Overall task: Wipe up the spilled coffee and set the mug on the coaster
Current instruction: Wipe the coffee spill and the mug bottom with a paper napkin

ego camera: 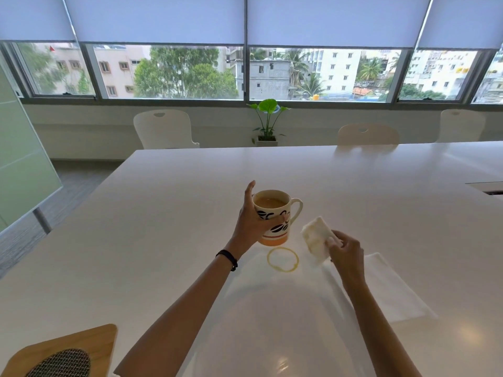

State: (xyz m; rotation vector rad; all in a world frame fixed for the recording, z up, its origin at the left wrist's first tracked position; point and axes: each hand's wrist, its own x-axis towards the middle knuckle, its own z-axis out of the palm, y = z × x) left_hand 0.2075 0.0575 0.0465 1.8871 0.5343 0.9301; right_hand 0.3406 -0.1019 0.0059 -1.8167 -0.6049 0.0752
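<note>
The mug (275,219), nearly full of milky coffee, is gripped round its body by the left hand (253,221), the thumb laid across the printed front and the fingers wrapped behind, its handle turned to the right. It is held just behind a brown coffee ring (283,259) on the bench (163,213); it appears to be raised off the surface, though whether its base is quite clear cannot be told. The ring is seen whole and unsmeared, so no wiping is judged to have been done. A folded white tissue (315,238) is pinched at its near end between the thumb and curled fingers of the right hand (345,251), held in the air just right of the ring and not touching it. A flat white sheet (392,289) lies on the bench beneath and beyond that hand. The wooden coaster (62,355), with a woven centre, is seen at the near left corner, well apart from the mug and bare. Both parts of the task are therefore judged to be left: the ring to be wiped, and the mug to be carried across and set down without slopping.
</note>
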